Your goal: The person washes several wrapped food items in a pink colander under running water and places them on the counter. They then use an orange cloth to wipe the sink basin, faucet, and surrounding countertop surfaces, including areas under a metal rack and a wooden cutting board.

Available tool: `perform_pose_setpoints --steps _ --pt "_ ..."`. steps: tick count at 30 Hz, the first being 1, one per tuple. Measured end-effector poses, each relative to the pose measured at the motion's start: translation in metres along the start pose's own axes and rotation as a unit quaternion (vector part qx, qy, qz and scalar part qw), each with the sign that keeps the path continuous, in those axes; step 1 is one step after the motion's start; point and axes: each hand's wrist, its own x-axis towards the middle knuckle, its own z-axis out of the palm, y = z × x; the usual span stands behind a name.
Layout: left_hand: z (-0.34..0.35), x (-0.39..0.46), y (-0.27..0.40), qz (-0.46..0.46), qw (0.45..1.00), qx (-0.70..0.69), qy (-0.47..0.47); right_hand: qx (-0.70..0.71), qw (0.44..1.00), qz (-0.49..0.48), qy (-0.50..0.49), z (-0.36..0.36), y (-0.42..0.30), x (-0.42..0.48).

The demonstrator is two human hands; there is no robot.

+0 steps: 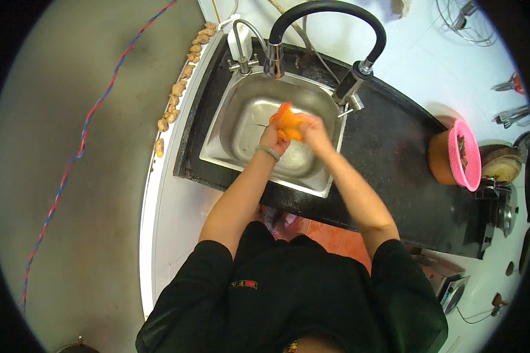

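Observation:
Above the stainless steel sink basin [251, 154], both hands hold a crumpled orange cloth-like item [290, 123]. My left hand [274, 139] cups it from the left and below, with a pale bangle around the wrist. On its other side, my right hand [314, 133] grips it, slightly blurred. Whether it is cloth or thin plastic cannot be made out. A black flexible-neck faucet [329, 6] arches over the back of the sink. Its chrome spray head [274, 61] points down behind my hands, and no water stream is visible.
A small metal tap [244, 66] and white bottle [240, 42] stand at the back left corner. Several ginger roots [177, 89] line the left ledge. On the black countertop [393, 176], a pink plastic basket [467, 154] leans against a brown pot [439, 156]. A red-blue cord [85, 132] hangs left.

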Motion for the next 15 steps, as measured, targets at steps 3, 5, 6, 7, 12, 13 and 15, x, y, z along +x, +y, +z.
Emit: perform_pose_setpoints --steps 3,5,6,7,12,13,15 --pt "-0.036 0.016 0.003 0.044 0.994 -0.098 0.004 -0.261 0.938 -0.152 0.172 0.07 0.014 0.003" --pt "0.019 0.018 -0.016 0.045 0.957 -0.129 0.257 -0.235 0.944 -0.063 0.221 0.053 0.013 0.026" --pt "0.046 0.015 -0.016 0.095 0.962 0.095 0.238 -0.22 0.944 -0.016 0.247 0.04 0.014 0.036" --pt "0.056 0.007 -0.014 0.044 0.961 0.124 0.243 -0.235 0.934 0.001 0.268 0.03 0.015 0.046" --pt "0.047 0.028 0.015 -0.009 0.973 0.094 0.212 -0.224 0.931 -0.001 0.287 0.039 0.037 0.065" --pt "0.03 0.033 0.025 -0.014 0.98 0.055 0.19 -0.201 0.938 -0.018 0.281 0.058 0.045 0.056" --pt "0.022 0.026 0.033 -0.002 0.984 0.112 0.141 -0.265 0.924 -0.015 0.276 0.071 0.032 0.053"
